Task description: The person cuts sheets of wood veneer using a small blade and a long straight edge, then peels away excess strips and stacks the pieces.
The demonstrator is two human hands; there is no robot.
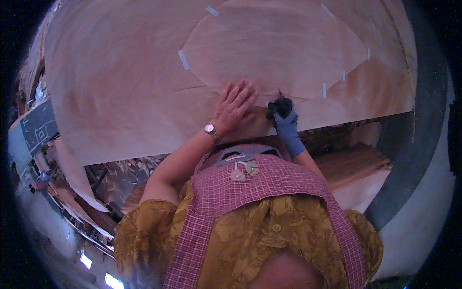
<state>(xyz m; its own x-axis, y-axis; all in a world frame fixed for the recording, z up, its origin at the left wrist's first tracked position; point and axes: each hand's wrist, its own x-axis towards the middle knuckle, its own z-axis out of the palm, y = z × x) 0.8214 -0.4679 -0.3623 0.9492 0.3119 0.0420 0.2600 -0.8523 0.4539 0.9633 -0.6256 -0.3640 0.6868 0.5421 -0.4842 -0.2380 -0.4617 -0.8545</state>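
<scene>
A large pale-brown sheet of wood veneer [120, 111] spreads before me. On it lies a big oval veneer patch [274, 43], fixed around its edge by several short strips of whitish tape [183, 59]. Flat on the sheet, at the patch's lower edge, rests my left hand [235, 108], bare, fingers stretched out. My right hand [283, 115] wears a blue glove with black fingers and is closed, just right of the left one. From its fingers a thin dark pointed tool [280, 93] sticks out toward the patch's edge; its handle is hidden in the grip.
Below the sheet's near edge lie torn veneer scraps [130, 176] and a reddish-brown stack of sheets [353, 166]. A dark grey strip [414, 144] curves along the right side. At the left stands a grey-blue panel [38, 127] with chalk-like marks.
</scene>
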